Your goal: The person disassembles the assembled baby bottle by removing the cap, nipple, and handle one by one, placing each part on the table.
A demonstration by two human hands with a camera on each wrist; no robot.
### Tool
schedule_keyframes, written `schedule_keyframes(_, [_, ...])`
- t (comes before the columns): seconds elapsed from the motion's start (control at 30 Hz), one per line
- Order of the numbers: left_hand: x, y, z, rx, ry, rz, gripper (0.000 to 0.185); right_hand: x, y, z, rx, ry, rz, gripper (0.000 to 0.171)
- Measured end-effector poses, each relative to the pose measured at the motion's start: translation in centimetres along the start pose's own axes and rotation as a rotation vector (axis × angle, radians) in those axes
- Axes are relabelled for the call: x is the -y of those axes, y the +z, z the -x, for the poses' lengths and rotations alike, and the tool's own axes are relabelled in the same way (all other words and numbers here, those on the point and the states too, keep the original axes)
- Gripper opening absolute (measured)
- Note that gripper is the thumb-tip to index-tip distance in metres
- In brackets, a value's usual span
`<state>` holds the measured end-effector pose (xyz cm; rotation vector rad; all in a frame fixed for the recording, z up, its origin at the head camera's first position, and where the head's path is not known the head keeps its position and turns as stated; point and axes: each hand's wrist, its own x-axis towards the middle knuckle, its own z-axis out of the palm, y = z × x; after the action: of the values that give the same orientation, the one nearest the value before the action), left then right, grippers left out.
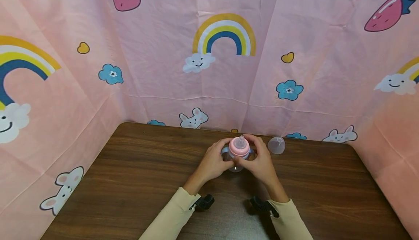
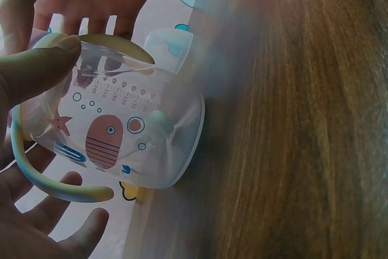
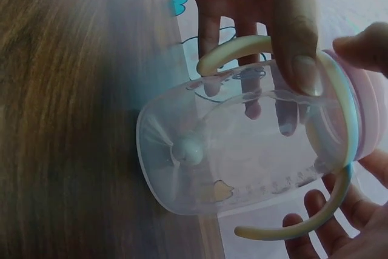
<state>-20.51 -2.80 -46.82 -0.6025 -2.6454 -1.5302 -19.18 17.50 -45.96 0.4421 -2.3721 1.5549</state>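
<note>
Brown table [image 1: 147,174] beneath both hands [image 1: 212,162] [image 1: 262,163], curved fingers [image 1: 258,143] around bottle [image 1: 239,150].

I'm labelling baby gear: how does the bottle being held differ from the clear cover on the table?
Position: the bottle is held between the left hand and right hand, while the cover sits untouched on the table.
Size: the bottle is larger than the cover.
Look: the bottle has a pink collar, curved handles and printed pictures; the cover shows none of these.
Both are at least partly see-through.
</note>
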Motion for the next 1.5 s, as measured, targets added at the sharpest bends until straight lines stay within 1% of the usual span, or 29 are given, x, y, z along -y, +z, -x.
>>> schedule_keyframes(0.07, [0.00,-0.02,0.05,0.005,-0.008,-0.002,0.073,0.04,0.14,0.04,-0.010,0.008,0.001,0.081])
schedule_keyframes(0.3, [0.03,-0.03,-0.02,0.010,-0.007,0.008,0.074,0.21,0.74,0.15,-0.057,0.065,-0.022,0.073])
schedule_keyframes(0.43, [0.07,0.00,-0.08,0.009,-0.001,0.008,0.074,0.22,0.93,0.14,-0.065,0.083,-0.017,0.074])
schedule_keyframes(0.7, [0.05,-0.02,-0.05,0.007,0.006,0.008,0.072,-0.09,0.81,0.02,-0.049,0.045,0.011,0.073])
schedule_keyframes(0.87, [0.21,0.05,-0.14,0.006,0.005,0.002,0.072,-0.19,0.57,0.01,-0.027,0.021,-0.002,0.073])
schedule_keyframes(1.1, [0.09,0.03,-0.12,0.005,0.006,0.002,0.072,-0.25,0.35,0.14,-0.024,0.037,-0.016,0.076])
schedule_keyframes(1.23, [0.04,0.11,-0.11,0.006,0.004,0.017,0.072,-0.21,0.29,0.18,-0.036,0.052,-0.025,0.074])
schedule_keyframes(1.5, [0.03,0.05,-0.13,-0.011,0.023,0.012,0.073,-0.07,0.27,0.06,-0.047,0.032,-0.035,0.070])
